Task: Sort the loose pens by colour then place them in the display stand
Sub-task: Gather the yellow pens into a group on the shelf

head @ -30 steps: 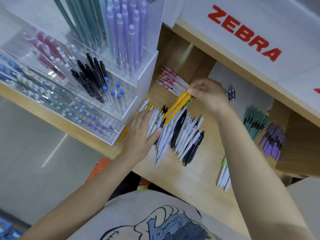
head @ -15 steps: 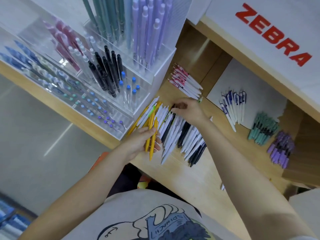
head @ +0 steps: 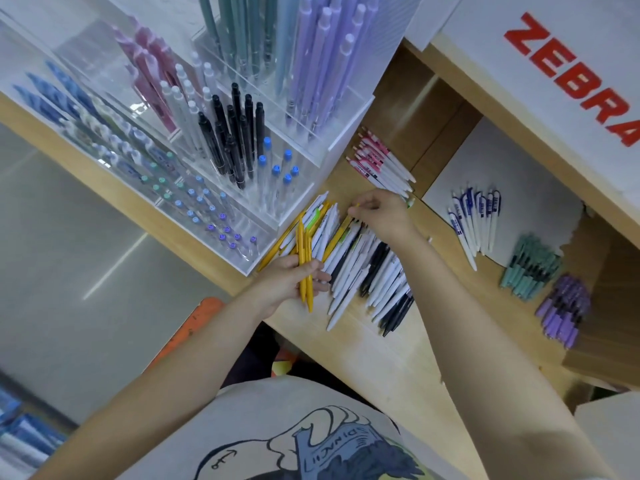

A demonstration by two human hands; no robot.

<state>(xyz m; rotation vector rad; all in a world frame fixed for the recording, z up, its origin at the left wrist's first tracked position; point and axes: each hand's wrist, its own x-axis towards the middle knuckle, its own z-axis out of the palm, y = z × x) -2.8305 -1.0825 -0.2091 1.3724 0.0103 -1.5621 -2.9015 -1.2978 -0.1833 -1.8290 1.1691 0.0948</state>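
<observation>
Left hand (head: pixel 289 282) grips collected slim yellow plastic pens (head: pixel 305 271) as one bundle; right hand (head: pixel 379 211) pinches another yellow pen (head: pixel 337 237) out of mixed white-black pile (head: pixel 367 271) between hands.

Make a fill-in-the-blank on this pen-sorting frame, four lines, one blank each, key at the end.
1. The left hand grips a small bundle of ____ plastic pens.
2. The right hand pinches the end of one more yellow pen in the mixed pile of loose white and ____ pens.
3. The red letters on the white sign read ____.
4. The sorted purple pen heap lies beside a heap of ____ pens.

Missing words: yellow; black; ZEBRA; teal
</observation>
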